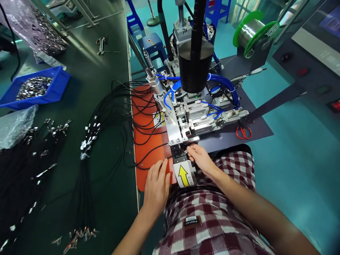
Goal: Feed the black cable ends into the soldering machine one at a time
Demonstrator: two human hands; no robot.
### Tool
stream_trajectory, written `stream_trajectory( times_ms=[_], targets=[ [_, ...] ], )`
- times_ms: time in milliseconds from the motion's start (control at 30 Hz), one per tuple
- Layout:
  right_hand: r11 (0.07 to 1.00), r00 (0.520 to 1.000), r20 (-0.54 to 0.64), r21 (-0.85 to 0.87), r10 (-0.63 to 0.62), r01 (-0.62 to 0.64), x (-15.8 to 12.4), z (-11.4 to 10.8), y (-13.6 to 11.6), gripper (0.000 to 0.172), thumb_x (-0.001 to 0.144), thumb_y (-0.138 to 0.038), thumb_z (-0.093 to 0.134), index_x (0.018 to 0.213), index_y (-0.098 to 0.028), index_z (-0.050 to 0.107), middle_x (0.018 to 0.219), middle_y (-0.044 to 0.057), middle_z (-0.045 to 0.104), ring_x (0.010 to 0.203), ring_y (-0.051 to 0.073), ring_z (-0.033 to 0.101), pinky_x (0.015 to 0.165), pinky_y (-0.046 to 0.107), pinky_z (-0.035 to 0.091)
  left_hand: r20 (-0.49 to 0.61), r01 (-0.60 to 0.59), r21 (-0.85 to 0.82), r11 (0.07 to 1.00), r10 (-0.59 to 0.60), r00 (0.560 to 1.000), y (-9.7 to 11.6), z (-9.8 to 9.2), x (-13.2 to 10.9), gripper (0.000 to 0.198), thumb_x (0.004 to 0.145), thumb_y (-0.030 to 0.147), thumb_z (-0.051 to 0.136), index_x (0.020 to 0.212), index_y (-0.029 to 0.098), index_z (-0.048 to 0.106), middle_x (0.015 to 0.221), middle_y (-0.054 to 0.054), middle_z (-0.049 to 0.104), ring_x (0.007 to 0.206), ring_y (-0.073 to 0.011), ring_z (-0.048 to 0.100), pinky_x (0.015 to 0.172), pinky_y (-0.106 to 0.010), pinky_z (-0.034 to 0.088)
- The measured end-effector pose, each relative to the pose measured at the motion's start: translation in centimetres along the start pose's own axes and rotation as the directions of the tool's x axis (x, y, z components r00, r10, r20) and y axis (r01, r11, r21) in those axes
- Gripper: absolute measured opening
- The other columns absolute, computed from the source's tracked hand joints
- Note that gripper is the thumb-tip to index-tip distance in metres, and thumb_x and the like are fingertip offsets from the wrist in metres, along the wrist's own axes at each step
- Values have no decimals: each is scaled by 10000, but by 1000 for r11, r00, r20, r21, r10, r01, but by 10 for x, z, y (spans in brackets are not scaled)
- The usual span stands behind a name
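A thin black cable runs across the front of a bench machine. Between thumb and fingers, my right hand pinches its end beside the black feed track. My left hand lies with fingers stretched out on the orange board, its fingertips touching the same cable; the thumb is apart from them. Just below the cable is a white plate with a yellow arrow. More black cables loop over the orange board, left of the machine.
On the dark table at left lie a tied cable bundle, a heap of cables and a blue bin of small metal parts. Red-handled scissors rest right of the machine. A green wire spool stands behind, near a control panel.
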State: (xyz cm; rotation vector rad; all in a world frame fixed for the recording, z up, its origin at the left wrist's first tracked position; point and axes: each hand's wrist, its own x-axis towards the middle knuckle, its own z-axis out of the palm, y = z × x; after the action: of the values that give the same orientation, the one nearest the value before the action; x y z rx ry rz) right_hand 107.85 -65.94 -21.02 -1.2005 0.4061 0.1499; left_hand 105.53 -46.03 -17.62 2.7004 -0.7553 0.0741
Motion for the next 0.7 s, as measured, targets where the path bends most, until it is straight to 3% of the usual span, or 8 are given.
stream_trajectory(
  times_ms=[100,300,467,700],
  targets=[
    [1000,1000,-2,1,3,-3,1,0,0,432,733,-581,646,667,-184,491,554,-75,440,476,74,360,485,227,296,16,43,35,998,-43,999,1,0,-6,531,948,198,426,1463,168,299,1408,-150,452,1300,-281,403,1088,-501,344],
    [1000,1000,-3,-23,15,-15,1,-6,-1,434,749,-582,643,677,-173,518,581,-56,489,469,75,389,490,235,309,-13,34,101,994,-33,999,1,6,-3,526,953,232,424,1463,166,313,1427,-147,455,1314,-291,407,1078,-501,377],
    [997,993,-89,30,73,-71,-5,-22,-1,448,788,-609,594,795,-161,584,661,-25,531,515,93,448,512,244,349,-53,48,125,991,-42,998,1,8,-5,527,951,229,422,1466,186,317,1417,-128,480,1287,-278,448,1051,-469,424],
    [996,986,-141,39,87,-82,-12,-35,3,394,742,-562,668,753,-178,584,646,-27,487,514,107,414,494,262,327,-51,64,128,990,-58,997,3,7,-6,522,944,221,424,1458,191,338,1419,-107,488,1288,-262,454,1050,-436,436]
  ],
)
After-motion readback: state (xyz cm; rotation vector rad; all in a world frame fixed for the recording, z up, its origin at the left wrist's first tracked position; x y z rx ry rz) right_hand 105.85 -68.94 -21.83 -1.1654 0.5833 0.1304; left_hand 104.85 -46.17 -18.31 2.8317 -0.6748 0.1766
